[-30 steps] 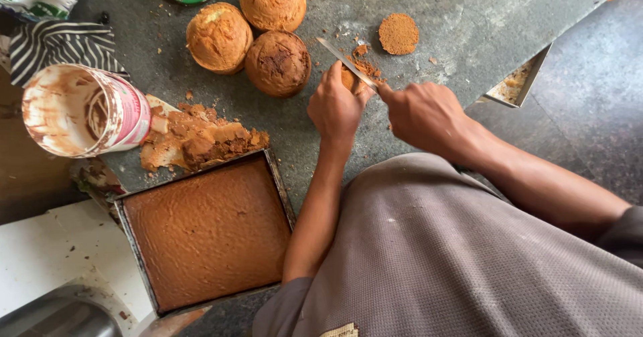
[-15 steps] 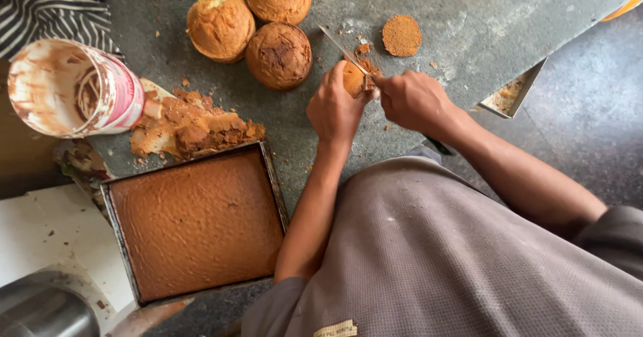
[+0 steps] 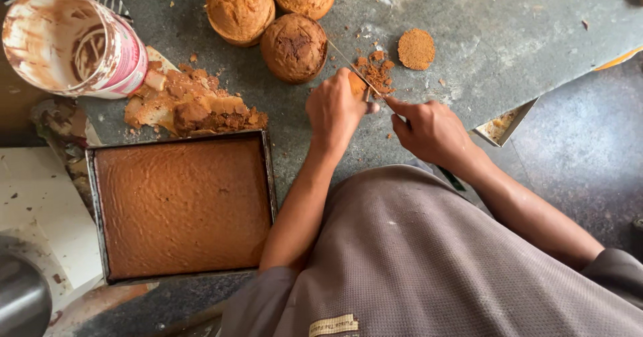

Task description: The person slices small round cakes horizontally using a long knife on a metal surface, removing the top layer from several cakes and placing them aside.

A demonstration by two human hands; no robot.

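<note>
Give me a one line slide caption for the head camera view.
Left hand steadies a small cake while right hand slices it with a knife beside a tray cake.

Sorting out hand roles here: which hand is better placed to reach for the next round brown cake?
Left, probably. The left hand lies right beside the dark brown round cake, while the right hand grips the thin metal knife.
</note>
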